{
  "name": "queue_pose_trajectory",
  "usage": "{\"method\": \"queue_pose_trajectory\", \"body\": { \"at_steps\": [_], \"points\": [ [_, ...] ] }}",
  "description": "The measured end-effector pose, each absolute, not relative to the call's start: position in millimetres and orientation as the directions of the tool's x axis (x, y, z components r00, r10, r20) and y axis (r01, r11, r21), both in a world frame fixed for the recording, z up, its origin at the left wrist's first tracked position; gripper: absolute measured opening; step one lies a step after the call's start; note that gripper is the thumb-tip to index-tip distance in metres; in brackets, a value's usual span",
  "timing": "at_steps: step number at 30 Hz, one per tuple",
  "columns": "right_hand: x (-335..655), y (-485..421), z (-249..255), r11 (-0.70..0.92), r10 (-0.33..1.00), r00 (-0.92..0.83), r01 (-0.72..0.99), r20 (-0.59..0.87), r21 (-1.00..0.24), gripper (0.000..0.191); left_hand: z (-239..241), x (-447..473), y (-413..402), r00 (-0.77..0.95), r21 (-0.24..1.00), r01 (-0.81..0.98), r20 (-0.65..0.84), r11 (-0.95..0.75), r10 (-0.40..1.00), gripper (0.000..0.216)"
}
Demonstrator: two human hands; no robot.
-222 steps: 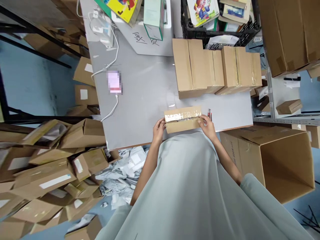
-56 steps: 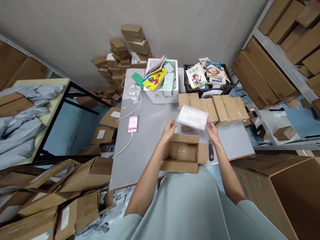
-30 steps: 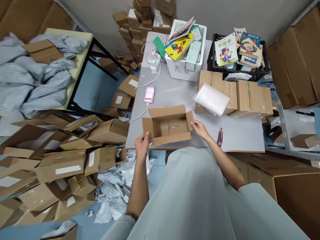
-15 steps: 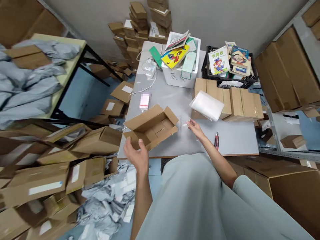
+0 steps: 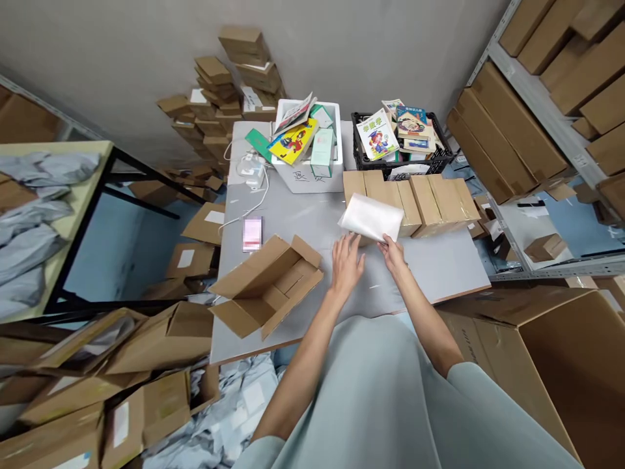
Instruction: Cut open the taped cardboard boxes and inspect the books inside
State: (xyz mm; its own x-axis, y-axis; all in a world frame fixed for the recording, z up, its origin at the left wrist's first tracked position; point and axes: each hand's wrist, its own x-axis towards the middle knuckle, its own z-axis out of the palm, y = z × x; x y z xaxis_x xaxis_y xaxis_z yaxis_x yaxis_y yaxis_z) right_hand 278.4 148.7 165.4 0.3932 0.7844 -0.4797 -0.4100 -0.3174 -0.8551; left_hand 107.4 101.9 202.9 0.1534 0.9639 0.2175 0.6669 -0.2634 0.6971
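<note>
White packet, one: lies slantwise at the right half of the surface, its far side over a row of closed cartons, its near side toward the near edge. Contents not legible through the wrap.

Handling, as judged: support both ends evenly, fingers well under the wrap, and lift level; a grip on loose film alone could slip or tear it.

Right hand, one: fingers touch the packet's near right corner; whether they pinch it cannot be told.

Left hand, one: thumb and fingers apart, palm down, fingertips at or just short of the packet's near left side; contact uncertain.

Open carton, one: flaps spread, set askew at the surface's left edge, toward the near left corner.

White bin, one: filled, at the far left corner.

Black crate, one: holding books, at the far right corner.
</note>
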Motion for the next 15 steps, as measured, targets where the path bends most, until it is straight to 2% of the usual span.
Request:
{"method": "queue_pose_trajectory", "body": {
  "at_steps": [4,6,8,10,12,13,15],
  "points": [
    [282.6,119.1,193.7,-0.241,0.839,0.412,-0.305,-0.356,-0.921,0.046,211.1,116.3,121.9,0.327,0.617,0.68,0.23,-0.397,0.917,0.075],
    [289.4,100.3,214.8,-0.211,0.881,0.378,-0.222,-0.284,-0.952,0.048,218.3,112.8,120.6,0.339,0.623,0.659,0.254,-0.422,0.906,0.074],
    [296.6,84.3,235.6,-0.198,0.926,0.291,-0.165,-0.24,-0.966,0.048,224.8,108.3,111.7,0.294,0.678,0.617,0.272,-0.4,0.916,0.067],
    [301.8,73.2,250.3,-0.16,0.969,0.167,-0.121,-0.179,-0.98,0.051,228.8,105.8,98.4,0.179,0.784,0.548,0.23,-0.291,0.957,0.054],
    [303.6,66.2,254.5,-0.099,0.99,0.093,-0.042,-0.103,-0.994,0.053,229.0,106.3,84.7,0.001,0.906,0.415,0.083,-0.076,0.997,0.036],
    [303.1,63.5,252.4,-0.077,0.993,0.089,0.02,-0.075,-0.997,0.055,227.8,107.2,78.4,-0.083,0.95,0.308,-0.025,0.049,0.996,0.035],
    [299.6,57.5,241.8,-0.085,0.992,0.105,0.157,-0.069,-0.984,0.061,223.9,108.8,66.7,-0.176,0.963,0.05,-0.253,0.265,0.951,0.052]
  ]
}}
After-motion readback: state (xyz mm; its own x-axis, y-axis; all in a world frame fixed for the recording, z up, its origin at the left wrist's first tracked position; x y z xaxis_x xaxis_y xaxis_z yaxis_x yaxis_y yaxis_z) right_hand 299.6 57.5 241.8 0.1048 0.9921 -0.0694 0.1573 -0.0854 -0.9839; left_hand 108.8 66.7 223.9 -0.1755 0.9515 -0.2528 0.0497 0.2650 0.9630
